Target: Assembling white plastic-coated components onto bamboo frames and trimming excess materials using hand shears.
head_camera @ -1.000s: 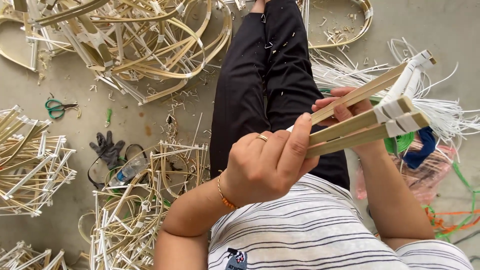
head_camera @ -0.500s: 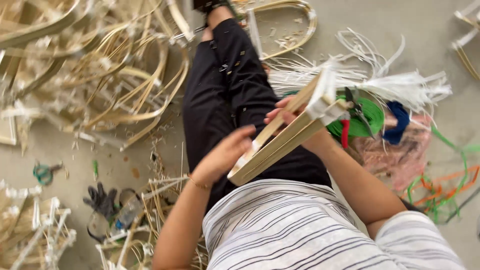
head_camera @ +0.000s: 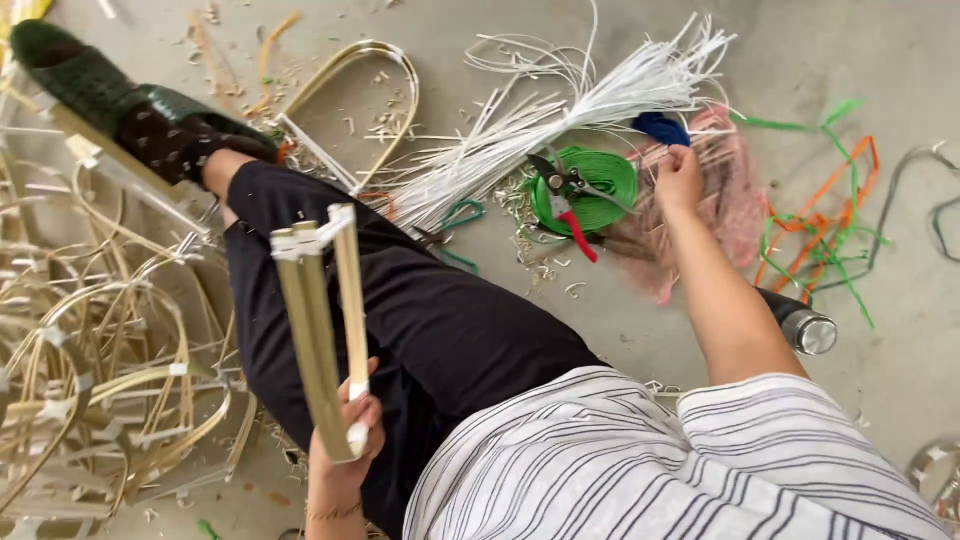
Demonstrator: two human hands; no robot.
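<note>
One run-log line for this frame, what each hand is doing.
left hand: holds bamboo strip bundle upright | right hand: on pink netting beside blue object | red-handled shears: untouched

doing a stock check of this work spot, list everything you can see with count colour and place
bamboo strip bundle: one, pale tan, taped at the ends, held upright in the left hand
white strips: one loose sheaf, white, on the floor top centre
green tape roll: one, green, on the floor by the right hand
pruning shears: one, red handles, lying on the green roll
pink mesh: one heap, pink, under the right hand
blue item: one, dark blue, just above the right hand
coloured cords: several, green and orange, floor at right
bent bamboo frames: many, tan, piled at left
metal flask: one, silver cap, beside the right arm
shoe: one, dark green, top left
left hand: grips the bundle
right hand: on the pink mesh
</note>
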